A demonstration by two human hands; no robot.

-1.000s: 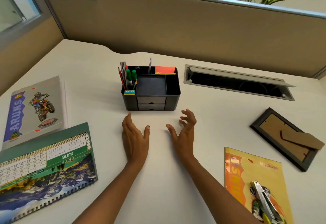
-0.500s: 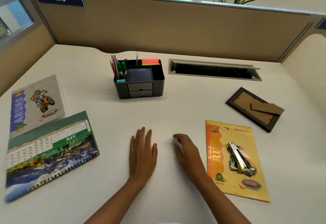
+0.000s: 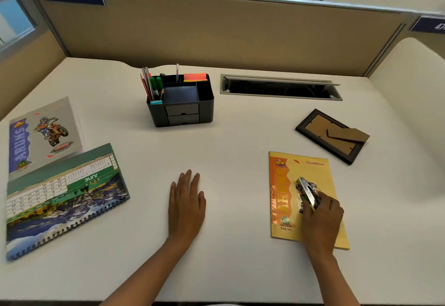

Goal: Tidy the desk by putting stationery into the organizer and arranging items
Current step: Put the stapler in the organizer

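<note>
Tabletop (image 3: 240,142) holds two notebooks (image 3: 45,134) (image 3: 320,168), one calendar (image 3: 65,199), one frame (image 3: 332,136), one organizer (image 3: 207,103). My left fingers (image 3: 189,180) lie flat, released; my right fingers (image 3: 307,213) grasp one stapler (image 3: 305,189) on the yellow one, its near end hidden.

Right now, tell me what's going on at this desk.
A person is tidying up. Their right hand grips the stapler lying on the yellow notebook, while the left hand rests flat on the desk. The black organizer holds pens and sticky notes. A calendar, a grey notebook and a face-down photo frame lie loose around it.
</note>
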